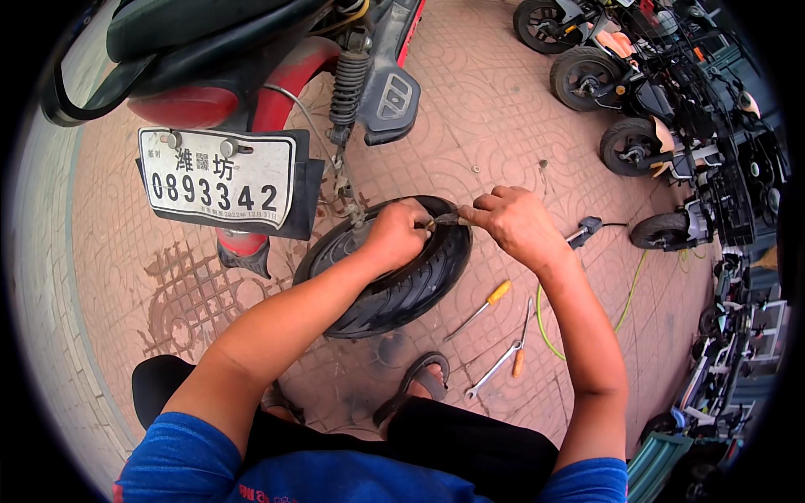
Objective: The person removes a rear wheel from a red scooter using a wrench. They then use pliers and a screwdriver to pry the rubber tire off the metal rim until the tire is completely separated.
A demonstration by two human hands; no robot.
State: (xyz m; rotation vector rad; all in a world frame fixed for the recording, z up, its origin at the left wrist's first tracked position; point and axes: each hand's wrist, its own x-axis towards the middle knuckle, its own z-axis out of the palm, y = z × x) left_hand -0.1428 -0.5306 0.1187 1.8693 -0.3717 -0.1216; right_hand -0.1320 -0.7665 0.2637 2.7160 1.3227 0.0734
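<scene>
A black tire on its wheel (386, 302) lies low behind the red scooter (277, 92), near a hanging shock absorber (350, 84). My left hand (396, 233) is closed at the inner edge of the tire, on something I cannot make out. My right hand (513, 225) grips a short tool (446, 220) at the tire's upper rim, close beside my left fingers. On the paving lie a yellow-handled screwdriver (498, 292), a wrench (496, 367) and another orange-handled screwdriver (518, 360). The scooter's plate (214, 205) hangs left of the wheel.
Several parked two-wheelers (633, 151) line the right side. A pump-like tool (589, 226) and a green hose (630, 298) lie on the pink paving (461, 134). A grey stone edging (46, 251) runs along the left. My sandalled foot (423, 381) is below the tire.
</scene>
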